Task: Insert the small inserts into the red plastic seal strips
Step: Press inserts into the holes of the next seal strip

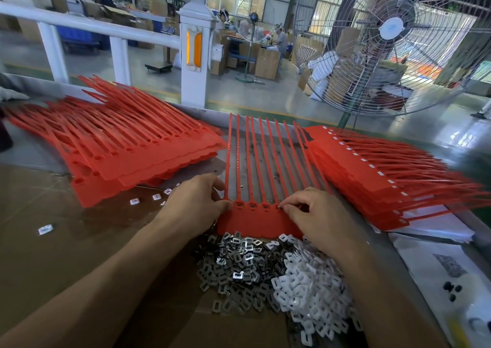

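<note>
A red seal strip sheet (255,221) lies flat in front of me, its long tails pointing away. My left hand (196,204) holds its left edge with curled fingers near the first socket. My right hand (316,215) pinches a small insert with its fingertips at a socket toward the sheet's right side. A heap of small metal inserts (239,265) lies just below the sheet, with a heap of white plastic inserts (310,294) to its right. Part of the sheet's right end is hidden under my right hand.
A stack of red seal sheets (127,151) lies at the left, another stack (372,180) with white inserts at the right. Loose inserts (156,196) dot the brown cardboard (53,241). Papers (446,268) lie at right. A large standing fan (393,42) is beyond the table.
</note>
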{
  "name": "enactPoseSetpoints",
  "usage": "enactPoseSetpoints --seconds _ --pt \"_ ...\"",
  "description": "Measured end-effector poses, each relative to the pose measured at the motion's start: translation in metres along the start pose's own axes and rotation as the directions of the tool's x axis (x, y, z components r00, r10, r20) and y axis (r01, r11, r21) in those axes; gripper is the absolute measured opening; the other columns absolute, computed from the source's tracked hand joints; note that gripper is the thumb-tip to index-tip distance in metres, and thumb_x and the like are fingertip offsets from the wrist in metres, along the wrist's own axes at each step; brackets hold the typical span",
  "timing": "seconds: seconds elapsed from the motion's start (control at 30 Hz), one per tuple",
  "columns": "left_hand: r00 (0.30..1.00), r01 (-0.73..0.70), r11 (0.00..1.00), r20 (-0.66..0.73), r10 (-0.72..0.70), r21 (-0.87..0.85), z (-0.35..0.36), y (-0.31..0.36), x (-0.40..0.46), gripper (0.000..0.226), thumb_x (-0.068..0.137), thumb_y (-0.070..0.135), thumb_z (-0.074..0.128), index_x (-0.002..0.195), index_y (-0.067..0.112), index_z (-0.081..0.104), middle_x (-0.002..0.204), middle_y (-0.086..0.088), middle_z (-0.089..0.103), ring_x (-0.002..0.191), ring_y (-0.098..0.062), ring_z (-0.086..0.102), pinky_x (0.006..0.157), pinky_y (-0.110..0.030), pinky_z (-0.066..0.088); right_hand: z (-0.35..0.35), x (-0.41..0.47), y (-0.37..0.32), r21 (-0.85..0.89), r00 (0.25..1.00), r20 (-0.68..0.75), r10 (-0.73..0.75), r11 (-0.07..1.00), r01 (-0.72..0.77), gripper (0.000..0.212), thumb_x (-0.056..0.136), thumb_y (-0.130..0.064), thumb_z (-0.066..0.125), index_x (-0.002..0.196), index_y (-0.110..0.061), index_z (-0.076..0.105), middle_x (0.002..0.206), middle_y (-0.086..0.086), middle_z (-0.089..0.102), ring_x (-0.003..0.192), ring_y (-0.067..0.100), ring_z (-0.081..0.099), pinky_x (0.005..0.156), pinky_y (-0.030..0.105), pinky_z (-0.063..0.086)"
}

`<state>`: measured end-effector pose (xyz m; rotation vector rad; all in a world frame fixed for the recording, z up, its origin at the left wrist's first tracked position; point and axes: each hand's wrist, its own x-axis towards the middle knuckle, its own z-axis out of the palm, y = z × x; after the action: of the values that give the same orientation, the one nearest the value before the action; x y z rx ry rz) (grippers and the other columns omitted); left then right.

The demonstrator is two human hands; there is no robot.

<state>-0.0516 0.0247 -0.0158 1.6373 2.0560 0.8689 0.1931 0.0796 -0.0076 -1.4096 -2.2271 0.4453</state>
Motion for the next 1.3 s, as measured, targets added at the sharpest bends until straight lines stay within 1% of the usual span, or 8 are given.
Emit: enactPoseSetpoints --seconds 0.1,0.27,0.47,0.6,0.77,0.9,1.13,1.3 --pt "1.000 0.004 1.000 0.001 -0.004 0.000 0.000 0.000 0.000 0.038 0.085 0.044 0.077 0.119 0.031 0.065 0.092 0.015 0.068 0.085 -0.007 0.065 0.086 -0.036 0.056 0.000 0.000 0.001 0.023 1.000 -0.008 -0.003 1.000 0.004 0.013 0.099 -0.027 0.069 0.099 -0.034 0.080 0.097 -0.022 0.064 0.092 -0.009 0.058 0.072 0.006 0.038" --pt "1.000 0.000 1.000 -0.003 0.000 0.003 0.000 0.000 -0.001 0.038 0.086 0.043 0.077 0.120 0.031 0.065 0.091 0.015 0.068 0.085 -0.005 0.064 0.084 -0.034 0.055 0.004 -0.001 0.002 0.062 1.000 -0.029 0.003 0.998 -0.001 0.020 0.097 -0.023 0.072 0.112 -0.034 0.077 0.107 -0.022 0.066 0.097 -0.009 0.058 0.080 0.007 0.039" --pt "1.000 0.001 1.000 -0.010 -0.001 0.003 0.000 0.000 -0.001 0.038 0.085 0.043 0.077 0.120 0.031 0.066 0.089 0.017 0.066 0.086 -0.004 0.063 0.087 -0.034 0.054 0.011 0.003 -0.005 -0.030 0.997 -0.080 -0.020 0.999 0.018 0.007 0.091 -0.029 0.078 0.097 -0.033 0.079 0.094 -0.019 0.063 0.085 -0.005 0.058 0.072 0.010 0.038" --pt "1.000 0.004 1.000 -0.007 -0.004 0.000 0.000 0.000 -0.001 0.039 0.086 0.043 0.077 0.121 0.031 0.066 0.090 0.017 0.066 0.086 -0.005 0.063 0.087 -0.035 0.055 0.012 0.003 -0.007 -0.077 0.995 -0.088 -0.047 0.996 0.040 0.007 0.092 -0.028 0.077 0.097 -0.033 0.078 0.091 -0.021 0.060 0.082 -0.007 0.057 0.068 0.007 0.036" --pt "1.000 -0.003 1.000 -0.016 0.003 0.010 0.000 0.000 -0.001 0.039 0.085 0.043 0.077 0.120 0.031 0.066 0.091 0.016 0.067 0.088 -0.007 0.064 0.088 -0.036 0.054 0.012 0.003 -0.009 -0.108 0.997 -0.050 -0.061 0.993 0.055 0.006 0.093 -0.029 0.075 0.097 -0.032 0.079 0.094 -0.018 0.061 0.087 -0.002 0.058 0.075 0.021 0.048" --pt "1.000 -0.002 1.000 -0.016 0.002 0.004 0.000 0.000 -0.001 0.038 0.085 0.043 0.077 0.119 0.031 0.066 0.092 0.015 0.067 0.088 -0.007 0.063 0.088 -0.036 0.054 0.016 0.003 -0.009 -0.125 0.994 -0.098 -0.040 0.992 0.028 0.003 0.093 -0.032 0.075 0.091 -0.030 0.077 0.091 -0.019 0.060 0.082 -0.004 0.056 0.068 0.014 0.041" --pt "1.000 0.007 1.000 -0.009 -0.007 0.007 0.000 0.000 -0.001 0.039 0.085 0.044 0.077 0.120 0.032 0.065 0.094 0.014 0.067 0.090 -0.009 0.064 0.089 -0.038 0.055 0.019 0.009 -0.004 0.095 0.986 -0.094 0.134 0.988 -0.126 0.004 0.091 -0.030 0.078 0.087 -0.030 0.078 0.089 -0.019 0.070 0.082 -0.003 0.063 0.067 0.018 0.045" --pt "1.000 0.006 1.000 -0.009 -0.006 0.007 0.001 0.000 0.000 0.037 0.085 0.042 0.077 0.118 0.032 0.065 0.091 0.016 0.068 0.086 -0.005 0.063 0.087 -0.035 0.054 0.016 0.010 0.006 0.203 0.988 -0.034 0.154 0.969 -0.144 0.009 0.091 -0.030 0.078 0.082 -0.034 0.077 0.080 -0.026 0.071 0.080 -0.012 0.063 0.060 0.010 0.040"
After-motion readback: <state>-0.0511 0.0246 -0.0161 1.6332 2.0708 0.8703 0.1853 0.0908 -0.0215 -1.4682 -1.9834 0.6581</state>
